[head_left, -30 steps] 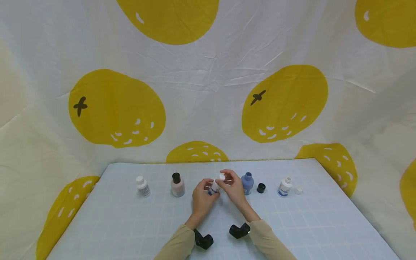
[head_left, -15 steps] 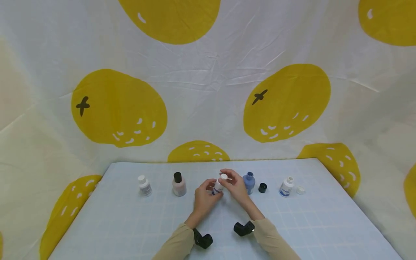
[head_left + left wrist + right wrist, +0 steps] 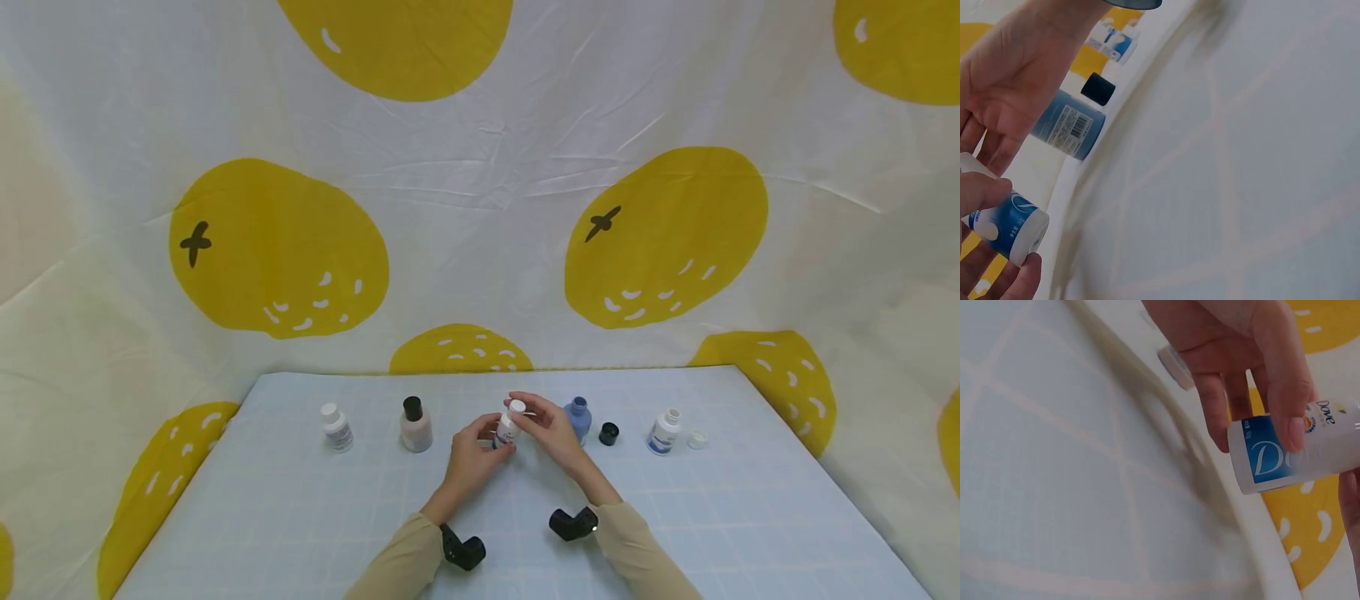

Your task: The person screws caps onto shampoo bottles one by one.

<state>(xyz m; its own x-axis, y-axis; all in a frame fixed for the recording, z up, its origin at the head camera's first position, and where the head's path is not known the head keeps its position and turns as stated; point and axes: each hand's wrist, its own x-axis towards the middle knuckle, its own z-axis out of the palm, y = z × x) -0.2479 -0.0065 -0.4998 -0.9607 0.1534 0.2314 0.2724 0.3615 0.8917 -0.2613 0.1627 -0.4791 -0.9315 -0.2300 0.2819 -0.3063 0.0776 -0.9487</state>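
My left hand grips the body of a small white Dove bottle with a blue label, held above the table in the middle. Its thumb lies along the label in the right wrist view. My right hand is at the top end, its thumb and fingers pinching the white cap. The bottle tilts slightly, its top leaning right. Behind the right hand stands a blue bottle with an open neck, partly hidden. In the left wrist view, the held bottle's base faces the camera.
To the right are a black cap, an uncapped white-and-blue bottle and a pale cap. On the left stand a capped white bottle and a pinkish bottle with a black cap. A patterned cloth hangs behind the table.
The held bottle has tipped a little more upright, with both hands still on it. The right wrist has swung slightly outward. The whole head view has drifted slightly right.
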